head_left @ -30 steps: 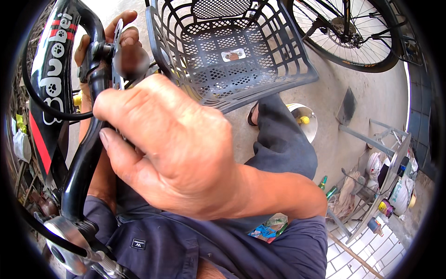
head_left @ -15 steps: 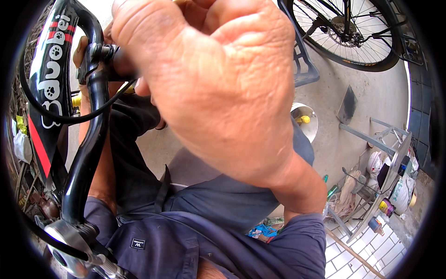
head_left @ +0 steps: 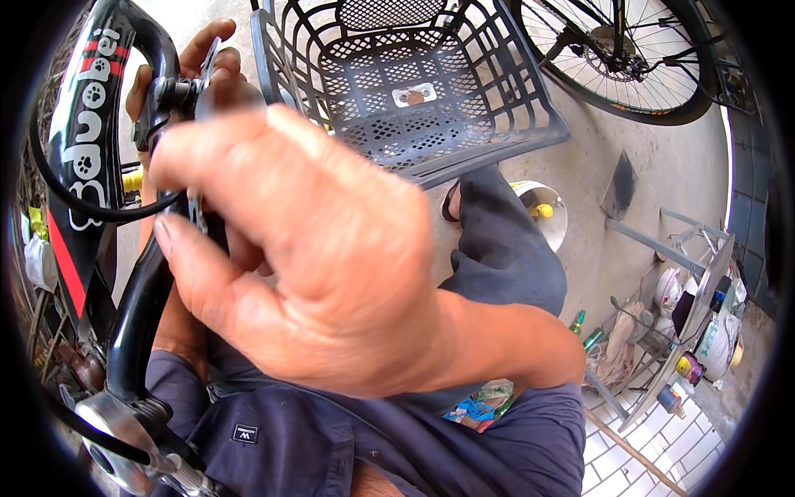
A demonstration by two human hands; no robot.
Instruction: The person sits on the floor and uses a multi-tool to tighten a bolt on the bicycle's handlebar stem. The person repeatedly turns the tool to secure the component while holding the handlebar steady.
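At the handlebar (head_left: 141, 273), both hands (head_left: 331, 265) curl around its clamp (head_left: 178, 91).

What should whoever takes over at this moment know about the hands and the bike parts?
Left hand: at the top of the black handlebar, fingers wrapped behind the clamp and brake lever.
Right hand: close to the camera, fingers curled at the same clamp; what it grips is hidden behind it.
Black cable loops from the lever area past the black-and-red frame.
Black plastic basket sits just beyond, holding nothing.
Done: not readable from here.
Left: the lever fitting is in both hands, so work there looks unfinished.
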